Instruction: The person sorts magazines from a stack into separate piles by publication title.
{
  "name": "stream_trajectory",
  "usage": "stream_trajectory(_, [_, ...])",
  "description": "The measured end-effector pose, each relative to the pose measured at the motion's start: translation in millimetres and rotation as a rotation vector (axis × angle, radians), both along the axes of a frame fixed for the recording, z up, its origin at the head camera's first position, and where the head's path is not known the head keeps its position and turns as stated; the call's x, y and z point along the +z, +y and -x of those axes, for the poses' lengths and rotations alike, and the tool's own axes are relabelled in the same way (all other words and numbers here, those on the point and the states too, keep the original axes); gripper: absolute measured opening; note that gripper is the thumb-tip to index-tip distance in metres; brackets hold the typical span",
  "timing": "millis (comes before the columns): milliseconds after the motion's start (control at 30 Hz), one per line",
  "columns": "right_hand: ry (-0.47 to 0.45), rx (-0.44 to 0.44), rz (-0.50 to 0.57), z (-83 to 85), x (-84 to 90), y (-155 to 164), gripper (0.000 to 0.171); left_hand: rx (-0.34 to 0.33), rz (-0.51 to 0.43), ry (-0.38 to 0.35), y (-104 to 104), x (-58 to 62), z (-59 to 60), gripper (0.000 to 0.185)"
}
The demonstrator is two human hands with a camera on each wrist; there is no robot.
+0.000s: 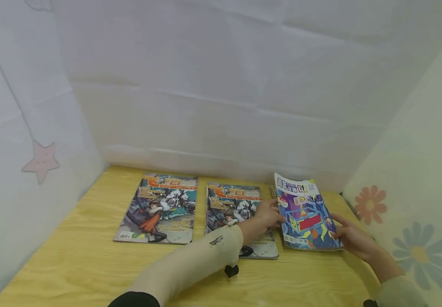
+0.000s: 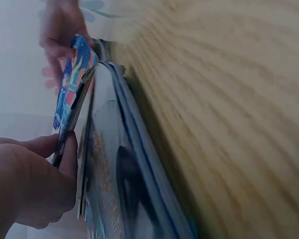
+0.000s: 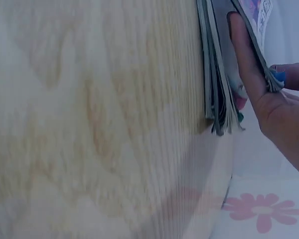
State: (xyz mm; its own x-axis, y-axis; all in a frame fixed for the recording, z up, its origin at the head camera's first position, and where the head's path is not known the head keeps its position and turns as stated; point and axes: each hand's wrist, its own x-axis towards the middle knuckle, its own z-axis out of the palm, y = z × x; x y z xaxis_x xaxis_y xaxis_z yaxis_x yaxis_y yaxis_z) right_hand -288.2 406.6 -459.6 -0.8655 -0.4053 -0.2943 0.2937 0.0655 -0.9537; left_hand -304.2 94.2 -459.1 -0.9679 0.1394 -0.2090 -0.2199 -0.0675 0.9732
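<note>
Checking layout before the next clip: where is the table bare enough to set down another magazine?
Bare wood lies left of the left magazine and along the table's near edge. The right is crowded: middle magazine, blue magazine, both hands.

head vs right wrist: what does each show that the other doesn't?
Head only: the left hand on the blue magazine's left edge, and two matching magazines lying flat on the table. Right wrist only: right-hand fingers slipped under the top magazine, above the stack. Both: the right hand holding that magazine.
</note>
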Motion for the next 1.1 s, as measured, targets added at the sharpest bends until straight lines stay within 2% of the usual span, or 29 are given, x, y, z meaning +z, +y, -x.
stream_trajectory(133, [0.006,-0.058,-0.138,-1.0,-3.2,4.1,0.082,-0.007,0.104,0.002,11.5,-6.7,1.3,0.078])
stream_trajectory(267, [0.025,-0.096,-0.217,-0.6,-1.5,7.8,0.081,0.005,0.177,-0.011,19.3,-5.1,2.8,0.076])
stream_trajectory(400, [0.037,-0.108,-0.262,0.5,2.3,8.2,0.078,0.026,0.193,-0.036,25.4,-2.3,6.5,0.072])
stream_trajectory(533, [0.025,-0.116,-0.266,0.1,5.0,7.0,0.074,0.040,0.191,-0.056,30.2,-4.8,10.6,0.069])
stream_trajectory(733, [0.038,-0.134,-0.309,-3.0,6.9,5.0,0.064,0.037,0.171,-0.048,30.2,-4.3,7.3,0.064])
stream_trajectory(833, [0.085,-0.127,-0.415,-5.9,10.6,5.3,0.060,0.025,0.167,-0.053,28.0,-1.9,5.4,0.058])
stream_trajectory(933, [0.147,-0.087,-0.566,-9.2,18.9,4.1,0.060,-0.013,0.157,-0.062,24.1,2.0,4.3,0.051])
stream_trajectory(1100, [0.267,-0.021,-0.784,-14.3,36.6,-6.7,0.065,-0.078,0.097,-0.082,13.2,12.9,1.5,0.052])
